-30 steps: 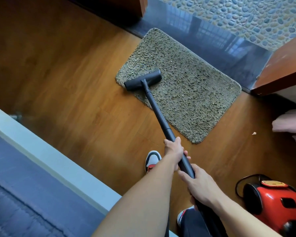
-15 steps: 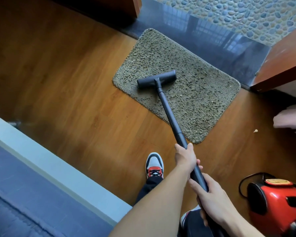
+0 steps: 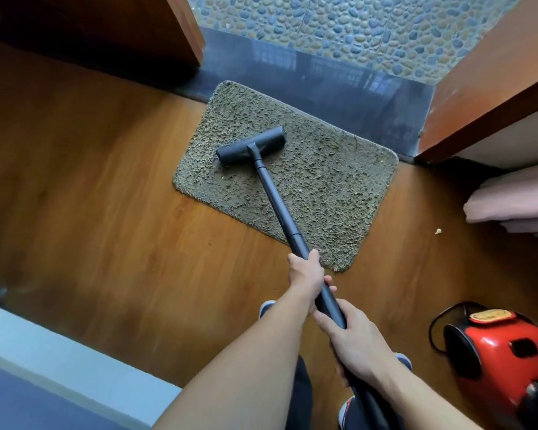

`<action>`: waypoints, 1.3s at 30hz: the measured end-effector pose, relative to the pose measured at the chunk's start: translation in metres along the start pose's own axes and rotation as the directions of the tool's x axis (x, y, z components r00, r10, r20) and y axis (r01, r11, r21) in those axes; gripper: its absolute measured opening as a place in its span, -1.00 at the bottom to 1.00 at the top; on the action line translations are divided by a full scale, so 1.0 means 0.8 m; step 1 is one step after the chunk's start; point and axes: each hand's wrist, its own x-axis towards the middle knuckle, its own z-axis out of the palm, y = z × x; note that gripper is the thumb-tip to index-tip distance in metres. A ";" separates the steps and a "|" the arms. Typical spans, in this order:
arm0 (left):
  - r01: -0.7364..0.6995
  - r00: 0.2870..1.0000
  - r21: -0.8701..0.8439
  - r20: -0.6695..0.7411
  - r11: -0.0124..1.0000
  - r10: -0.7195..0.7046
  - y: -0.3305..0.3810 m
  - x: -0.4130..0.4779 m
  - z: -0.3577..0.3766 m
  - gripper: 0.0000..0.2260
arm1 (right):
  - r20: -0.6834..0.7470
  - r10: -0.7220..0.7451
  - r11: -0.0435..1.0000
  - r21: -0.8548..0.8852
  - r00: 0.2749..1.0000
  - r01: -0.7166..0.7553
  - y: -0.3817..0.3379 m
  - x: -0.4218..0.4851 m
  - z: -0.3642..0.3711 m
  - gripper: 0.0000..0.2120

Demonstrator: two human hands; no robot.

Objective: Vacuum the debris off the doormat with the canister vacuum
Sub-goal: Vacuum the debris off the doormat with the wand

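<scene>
On the mat's [image 3: 317, 187] left half, toward its far edge, the nozzle [image 3: 251, 149] sits flat on the pile, bar skewed to the mat's edges. Wand [image 3: 277, 203] runs back across the near edge to both hands. Left hand [image 3: 305, 273] clamped round the wand just past the near edge; right hand [image 3: 351, 339] clamped lower, where the wand goes out of view. Vacuum [image 3: 503, 352] sits on the floor [image 3: 90, 197] to the right, well apart from the mat; hose not visible.

Pale specks show on the pile near the nozzle and toward the right edge, so I'd judge the job partly done, right half likely pending.

Risks:
- Mat is loose on smooth wood. A pull stroke with suction on could drag or bunch it, worst at the near-left corner.
- Long pile may seal the nozzle; it sticks, then jerks free.
- Pushing further puts the nozzle over the far edge onto the dark sill [image 3: 323, 76].
- Reaching the right corner may tug the vacuum by its hose and roll or tip it; cord [image 3: 438, 321] loops beside it.
- Crumb [image 3: 438, 231] on the floor right of the mat is easy to miss.
</scene>
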 end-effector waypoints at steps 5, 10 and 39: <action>0.033 0.996 0.035 0.078 0.999 -0.036 -0.047 -0.043 0.044 -0.82 | -0.060 0.048 0.999 0.028 0.997 -0.046 0.065 -0.031 -0.022 -0.82; 0.038 0.976 0.135 0.207 0.990 -0.066 -0.075 -0.072 0.082 -0.67 | -0.106 0.122 0.989 0.092 0.987 -0.113 0.104 -0.064 -0.061 -0.77; -0.948 0.021 0.083 0.980 -0.309 0.199 0.004 -0.110 0.207 -0.60 | -0.780 -0.313 0.946 -0.309 0.542 0.101 0.069 -0.202 -0.247 -0.58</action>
